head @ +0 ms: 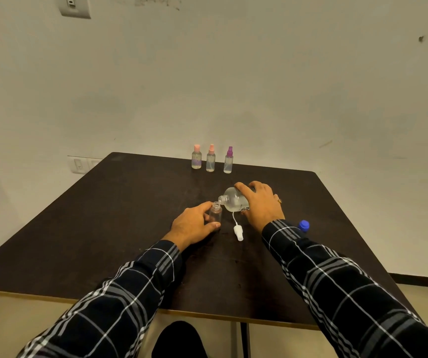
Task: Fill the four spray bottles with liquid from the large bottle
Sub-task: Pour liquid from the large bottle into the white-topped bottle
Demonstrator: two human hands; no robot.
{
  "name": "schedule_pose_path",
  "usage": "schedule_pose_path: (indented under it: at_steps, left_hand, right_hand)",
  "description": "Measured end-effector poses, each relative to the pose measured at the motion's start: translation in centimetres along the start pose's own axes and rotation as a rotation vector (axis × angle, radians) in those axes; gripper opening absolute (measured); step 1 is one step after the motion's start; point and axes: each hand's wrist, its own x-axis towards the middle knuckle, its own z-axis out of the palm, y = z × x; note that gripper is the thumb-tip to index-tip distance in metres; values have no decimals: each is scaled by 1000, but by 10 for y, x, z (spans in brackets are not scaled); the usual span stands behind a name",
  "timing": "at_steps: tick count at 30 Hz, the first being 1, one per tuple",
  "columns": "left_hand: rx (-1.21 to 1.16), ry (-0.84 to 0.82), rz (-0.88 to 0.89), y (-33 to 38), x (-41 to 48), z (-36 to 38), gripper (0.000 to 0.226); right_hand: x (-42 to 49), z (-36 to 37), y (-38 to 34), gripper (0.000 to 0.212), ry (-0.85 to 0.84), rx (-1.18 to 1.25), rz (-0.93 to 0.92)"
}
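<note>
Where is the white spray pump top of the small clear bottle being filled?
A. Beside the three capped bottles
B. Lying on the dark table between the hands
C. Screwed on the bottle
B: the white spray pump top lies on the dark table between both hands, and the small clear bottle stands open.

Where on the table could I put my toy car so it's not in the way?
The near left of the table, beside the left hand, is bare. So is the far left corner. It's crowded around the open small bottle, large bottle and white sprayer.
</note>
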Motion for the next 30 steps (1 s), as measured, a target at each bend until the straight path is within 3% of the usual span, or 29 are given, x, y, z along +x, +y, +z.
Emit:
schedule_pose_path:
  at_steps: [30]
  left_hand:
    - [12, 17, 13, -3, 0, 3, 46]
  right_hand:
    - [-4, -17, -7, 71, 53, -142, -82]
